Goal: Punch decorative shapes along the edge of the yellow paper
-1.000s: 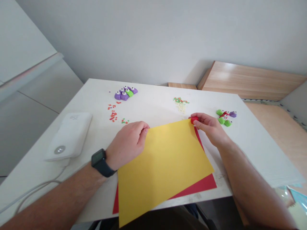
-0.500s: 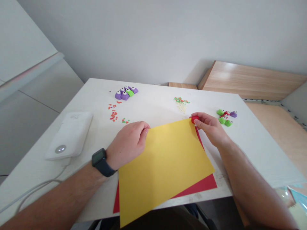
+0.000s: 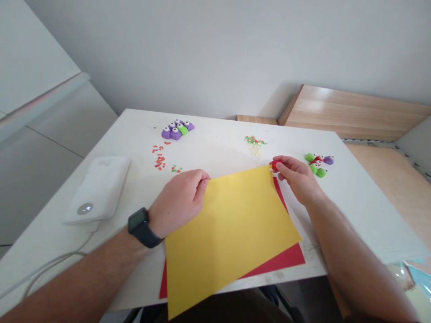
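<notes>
So, across a white table [image 3: 215,152], a yellow paper sheet [image 3: 229,242] lies skewed on top of one red paper sheet [image 3: 276,260], its lower corner jutting past the table's near edge. Left of the yellow sheet sits a white rounded device [image 3: 97,190] with a pale cable [image 3: 50,264]. Both forearms reach in from the near side, bent at the wrists. The left hand [image 3: 178,202], wearing a black watch [image 3: 139,226], curves loosely with its fingers at the yellow sheet's left edge; whether it grips the paper, I cannot tell. The right hand [image 3: 296,177] is nearly closed, pinching one red clay piece [image 3: 276,165] at the sheet's far corner. Beyond the yellow sheet are two clusters of googly-eyed pieces: a left cluster [image 3: 175,130], roughly six, one green and the rest purple, and a right cluster [image 3: 316,165] of five, three green, one red, one purple. Small red scraps [image 3: 159,161] and a mixed pile of crumbs [image 3: 255,146] lie between them.
</notes>
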`<action>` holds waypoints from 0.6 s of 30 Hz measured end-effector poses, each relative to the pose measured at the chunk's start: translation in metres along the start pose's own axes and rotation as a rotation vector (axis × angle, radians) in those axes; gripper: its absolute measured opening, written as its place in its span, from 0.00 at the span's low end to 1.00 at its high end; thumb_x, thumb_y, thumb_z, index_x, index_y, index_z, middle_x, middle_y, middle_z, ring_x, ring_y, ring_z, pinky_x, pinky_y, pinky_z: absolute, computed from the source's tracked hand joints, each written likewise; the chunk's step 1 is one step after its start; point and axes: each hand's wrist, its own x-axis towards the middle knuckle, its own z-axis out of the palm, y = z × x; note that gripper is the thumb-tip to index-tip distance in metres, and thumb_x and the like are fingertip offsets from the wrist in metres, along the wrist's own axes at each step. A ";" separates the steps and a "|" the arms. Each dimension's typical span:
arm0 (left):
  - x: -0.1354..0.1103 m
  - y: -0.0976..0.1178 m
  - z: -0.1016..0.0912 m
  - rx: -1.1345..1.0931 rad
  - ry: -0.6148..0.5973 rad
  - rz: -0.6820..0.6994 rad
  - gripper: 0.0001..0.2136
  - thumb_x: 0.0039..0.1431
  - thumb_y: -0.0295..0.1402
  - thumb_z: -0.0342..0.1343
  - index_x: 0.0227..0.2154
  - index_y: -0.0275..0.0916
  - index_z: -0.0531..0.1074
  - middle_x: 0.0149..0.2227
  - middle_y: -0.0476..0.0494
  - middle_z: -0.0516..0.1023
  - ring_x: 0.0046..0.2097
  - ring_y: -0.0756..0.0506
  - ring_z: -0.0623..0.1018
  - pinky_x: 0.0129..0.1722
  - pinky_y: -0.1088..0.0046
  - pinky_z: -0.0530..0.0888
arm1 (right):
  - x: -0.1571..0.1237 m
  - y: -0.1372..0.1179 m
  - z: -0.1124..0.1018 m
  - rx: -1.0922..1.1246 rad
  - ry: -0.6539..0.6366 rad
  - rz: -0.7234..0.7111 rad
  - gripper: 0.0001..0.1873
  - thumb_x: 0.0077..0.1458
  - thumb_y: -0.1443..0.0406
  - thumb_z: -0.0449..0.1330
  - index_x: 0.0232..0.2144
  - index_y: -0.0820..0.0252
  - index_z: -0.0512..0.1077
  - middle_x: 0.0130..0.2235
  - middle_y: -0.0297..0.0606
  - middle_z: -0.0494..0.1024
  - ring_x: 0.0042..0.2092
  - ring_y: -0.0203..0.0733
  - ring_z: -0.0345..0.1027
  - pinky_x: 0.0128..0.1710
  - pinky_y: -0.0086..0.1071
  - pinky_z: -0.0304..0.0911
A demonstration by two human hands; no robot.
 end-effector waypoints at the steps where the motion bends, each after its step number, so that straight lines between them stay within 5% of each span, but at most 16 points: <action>1: 0.000 0.000 0.000 0.003 0.002 -0.003 0.11 0.73 0.35 0.45 0.38 0.41 0.71 0.38 0.45 0.79 0.41 0.41 0.77 0.42 0.63 0.68 | 0.000 0.000 0.000 -0.002 0.005 -0.001 0.19 0.55 0.55 0.71 0.46 0.56 0.79 0.39 0.36 0.81 0.35 0.36 0.67 0.32 0.32 0.57; 18: -0.003 0.004 -0.006 0.026 -0.020 -0.035 0.10 0.71 0.34 0.46 0.38 0.41 0.72 0.39 0.44 0.82 0.42 0.41 0.79 0.41 0.63 0.70 | 0.003 0.003 0.002 -0.038 0.043 -0.016 0.21 0.57 0.48 0.69 0.45 0.55 0.78 0.45 0.40 0.81 0.39 0.40 0.73 0.30 0.32 0.62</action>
